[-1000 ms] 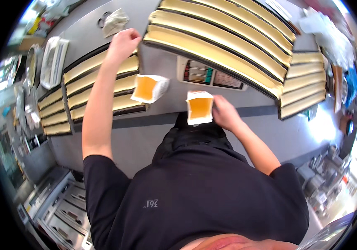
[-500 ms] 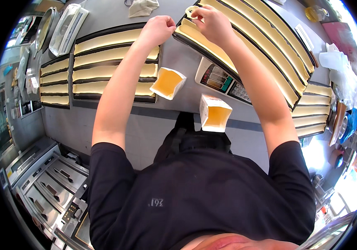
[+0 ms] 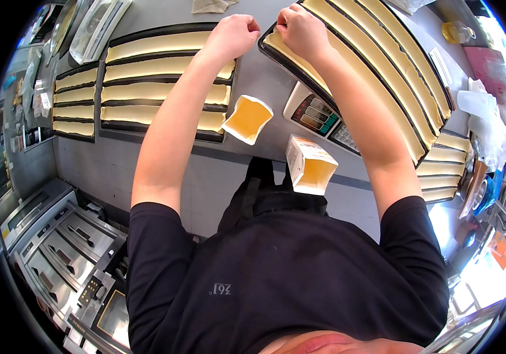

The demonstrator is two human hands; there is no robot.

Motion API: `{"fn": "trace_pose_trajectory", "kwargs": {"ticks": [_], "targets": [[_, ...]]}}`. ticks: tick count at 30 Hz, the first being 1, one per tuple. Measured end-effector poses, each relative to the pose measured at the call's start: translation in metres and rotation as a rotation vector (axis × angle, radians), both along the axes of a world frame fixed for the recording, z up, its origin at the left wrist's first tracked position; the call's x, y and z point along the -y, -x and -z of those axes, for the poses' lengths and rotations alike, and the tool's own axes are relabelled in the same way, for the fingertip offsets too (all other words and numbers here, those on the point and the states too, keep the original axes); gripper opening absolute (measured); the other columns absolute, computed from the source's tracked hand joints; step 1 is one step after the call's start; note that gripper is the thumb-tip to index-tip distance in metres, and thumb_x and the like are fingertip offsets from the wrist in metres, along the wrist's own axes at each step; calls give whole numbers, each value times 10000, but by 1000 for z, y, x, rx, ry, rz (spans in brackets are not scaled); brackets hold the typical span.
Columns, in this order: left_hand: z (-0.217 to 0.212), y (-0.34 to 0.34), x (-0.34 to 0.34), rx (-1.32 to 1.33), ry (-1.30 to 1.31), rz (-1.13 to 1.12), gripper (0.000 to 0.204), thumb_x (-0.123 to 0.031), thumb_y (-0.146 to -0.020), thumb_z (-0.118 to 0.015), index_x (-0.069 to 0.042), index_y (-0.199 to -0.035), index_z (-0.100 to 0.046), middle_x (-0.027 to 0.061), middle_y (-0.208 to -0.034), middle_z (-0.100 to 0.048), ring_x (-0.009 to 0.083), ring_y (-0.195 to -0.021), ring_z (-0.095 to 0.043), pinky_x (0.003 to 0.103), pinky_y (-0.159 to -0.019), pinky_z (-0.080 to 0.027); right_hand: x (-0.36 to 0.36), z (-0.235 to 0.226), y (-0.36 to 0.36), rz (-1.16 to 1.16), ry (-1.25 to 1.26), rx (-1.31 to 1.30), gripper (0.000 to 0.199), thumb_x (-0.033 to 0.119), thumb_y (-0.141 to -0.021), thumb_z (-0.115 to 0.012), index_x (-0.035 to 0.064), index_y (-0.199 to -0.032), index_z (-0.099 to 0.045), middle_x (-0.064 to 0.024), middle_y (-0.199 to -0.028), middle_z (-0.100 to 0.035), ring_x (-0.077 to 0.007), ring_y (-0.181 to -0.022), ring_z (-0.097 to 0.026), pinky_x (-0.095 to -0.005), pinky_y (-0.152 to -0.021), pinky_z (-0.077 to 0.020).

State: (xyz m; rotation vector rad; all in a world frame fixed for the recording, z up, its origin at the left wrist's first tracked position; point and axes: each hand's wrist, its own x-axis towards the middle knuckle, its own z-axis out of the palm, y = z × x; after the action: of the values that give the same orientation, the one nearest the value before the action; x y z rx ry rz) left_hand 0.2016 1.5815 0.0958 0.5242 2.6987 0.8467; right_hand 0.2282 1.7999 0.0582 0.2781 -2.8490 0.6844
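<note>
My left hand point(image 3: 235, 36) is above the inner end of the left channelled black tray point(image 3: 146, 29). Its fingers are curled together; anything in them is hidden. My right hand point(image 3: 301, 32) is over the near left corner of the large right tray point(image 3: 291, 66), fingers bent and closed, their contents out of sight. Both trays carry long pale strips that look like dough, such as one strip point(image 3: 152, 69) on the left and another point(image 3: 377, 76) on the right. Between the trays, below my hands, an open-topped carton point(image 3: 247, 120) shows yellow-orange inside. A second carton point(image 3: 310, 164) is nearer me.
A digital scale point(image 3: 318, 115) lies partly under the right tray. Smaller filled trays stand at the far left point(image 3: 74, 101) and right point(image 3: 443, 162). A cloth point(image 3: 214, 5), a clear white container point(image 3: 98, 29), a bottle point(image 3: 457, 33) and plastic bags point(image 3: 489, 138) edge the table.
The pale rounded piece with a dark hole in my right fingers no longer shows. My right hand is closed lower over the tray corner. My left hand has shifted slightly; the whole view has moved a little.
</note>
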Motion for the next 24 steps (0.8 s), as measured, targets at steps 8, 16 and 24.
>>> {"fn": "trace_pose_trajectory", "kwargs": {"ticks": [8,16,24], "targets": [[-7,3,-12,-8,-42,32,249,-194,-1003,-756,-21,-1173,-813,145,-1049,-835,278,-973,-790,410,-920,-614,-6,-7,-2,-55,233,20,139,187,-971,-778,62,-1029,-767,-117,-1053,-766,-343,-970,-768,-459,-859,-620],[-2,5,-22,16,-15,43,279,-148,-971,-778,-36,-1224,-813,130,-1043,-835,270,-970,-788,403,-925,-614,-10,-10,-3,-68,499,80,144,128,-1002,-806,11,-1066,-752,-68,-884,-776,-134,-770,-699,-318,-734,-575],[1,8,-27,-30,31,89,259,-175,-978,-772,-46,-1198,-822,145,-1092,-799,301,-1042,-770,431,-971,-604,-16,-8,-2,-64,583,94,133,121,-989,-799,8,-1052,-767,-107,-900,-792,-188,-800,-736,-344,-770,-594]]}}
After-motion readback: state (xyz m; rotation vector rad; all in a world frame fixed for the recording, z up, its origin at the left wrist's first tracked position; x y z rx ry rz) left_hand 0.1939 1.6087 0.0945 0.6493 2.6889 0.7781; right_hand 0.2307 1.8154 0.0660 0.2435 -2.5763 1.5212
